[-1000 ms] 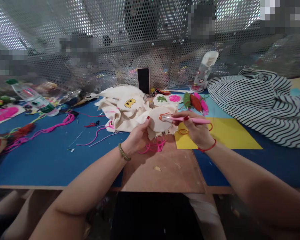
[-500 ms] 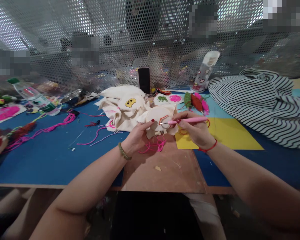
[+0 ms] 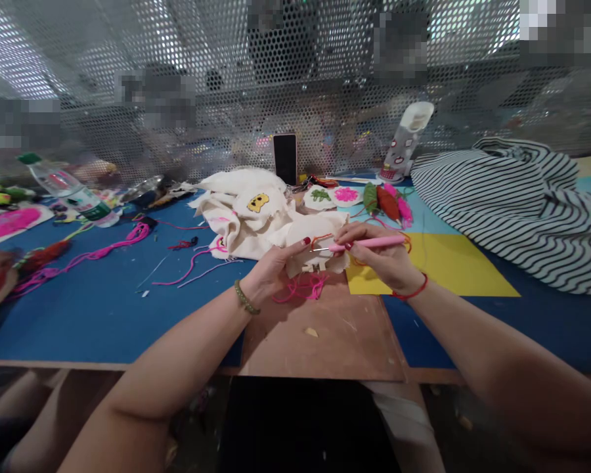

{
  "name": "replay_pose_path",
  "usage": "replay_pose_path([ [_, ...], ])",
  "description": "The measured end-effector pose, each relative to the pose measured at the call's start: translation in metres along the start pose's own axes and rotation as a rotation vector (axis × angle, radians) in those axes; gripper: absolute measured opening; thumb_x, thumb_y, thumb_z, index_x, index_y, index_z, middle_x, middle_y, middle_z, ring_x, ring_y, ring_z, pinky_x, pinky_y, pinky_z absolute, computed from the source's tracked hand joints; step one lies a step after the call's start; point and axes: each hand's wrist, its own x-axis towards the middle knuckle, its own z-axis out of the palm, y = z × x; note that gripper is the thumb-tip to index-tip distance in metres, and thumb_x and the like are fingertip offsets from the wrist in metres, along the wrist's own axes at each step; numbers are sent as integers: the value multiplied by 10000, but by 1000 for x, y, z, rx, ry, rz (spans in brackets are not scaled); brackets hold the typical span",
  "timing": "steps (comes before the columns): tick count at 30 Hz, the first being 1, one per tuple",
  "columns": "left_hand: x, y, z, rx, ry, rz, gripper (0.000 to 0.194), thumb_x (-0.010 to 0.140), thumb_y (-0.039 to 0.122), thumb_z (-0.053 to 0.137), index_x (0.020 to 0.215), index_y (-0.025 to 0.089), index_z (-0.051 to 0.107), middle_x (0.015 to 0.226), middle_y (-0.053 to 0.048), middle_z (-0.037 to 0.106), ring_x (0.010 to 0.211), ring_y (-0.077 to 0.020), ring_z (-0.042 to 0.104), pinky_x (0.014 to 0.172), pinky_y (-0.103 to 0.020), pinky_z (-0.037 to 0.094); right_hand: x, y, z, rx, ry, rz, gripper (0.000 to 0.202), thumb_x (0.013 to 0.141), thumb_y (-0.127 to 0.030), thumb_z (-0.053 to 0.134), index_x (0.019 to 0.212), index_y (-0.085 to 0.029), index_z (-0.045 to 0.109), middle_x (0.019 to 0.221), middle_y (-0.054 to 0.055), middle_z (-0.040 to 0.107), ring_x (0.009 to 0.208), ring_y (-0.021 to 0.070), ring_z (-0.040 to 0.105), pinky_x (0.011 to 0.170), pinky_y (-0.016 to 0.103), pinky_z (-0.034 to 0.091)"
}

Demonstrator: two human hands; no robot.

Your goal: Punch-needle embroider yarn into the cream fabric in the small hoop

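Left hand (image 3: 272, 269) grips one white embroidery fabric (image 3: 304, 228), right hand (image 3: 385, 261) clasps one pink punch needle (image 3: 379, 242), near three yarn bundles (image 3: 388, 205).

Overall light moderate, greyish. Brightest zone: glare through the perforated panel (image 3: 217, 112), high above the fingers (image 3: 357, 230), strongest toward upper left and upper right. Soft shadow on the tabletop (image 3: 325, 348), below and left of the fingers; the floor (image 3: 201, 433), farther below, is very dim. Wide-lens distortion: forearms (image 3: 477, 328) stretch toward the lower corners. Fingers fairly clear; fine detail between them soft. Striped cloth (image 3: 512, 217), right of the fingers, legible. Beyond the panel, blurred. Pixelated blocks (image 3: 169, 98) cover patches above.
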Motion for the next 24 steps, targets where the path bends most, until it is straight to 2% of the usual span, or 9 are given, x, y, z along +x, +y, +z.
replay_pose_path([
  [7,0,-1,1,36,-13,19,132,792,67,665,891,108,742,897,-103,768,715,-167,700,616,-247,550,1,-3,3,-74,-64,-54,131,837,-355,666,821,-243,731,876,54,678,887,204,628,823,388,508],
  [11,3,-3,2,58,59,55,103,741,26,694,807,94,735,791,-88,756,635,-127,666,575,-209,517,1,-4,3,-106,-93,-66,122,837,-334,652,844,-247,736,875,57,669,885,208,616,807,386,503],
  [16,10,-7,-8,85,105,75,71,709,81,761,774,78,732,676,-77,711,539,-93,602,471,-174,425,2,-6,3,-138,-120,-61,132,834,-341,653,841,-240,738,880,63,677,896,216,611,826,404,501],
  [24,11,-7,-14,86,103,50,94,744,149,769,812,97,733,670,-60,695,544,-87,599,478,-170,430,1,-3,1,-149,-157,-82,147,866,-340,628,885,-243,737,911,64,682,916,210,615,861,407,489],
])
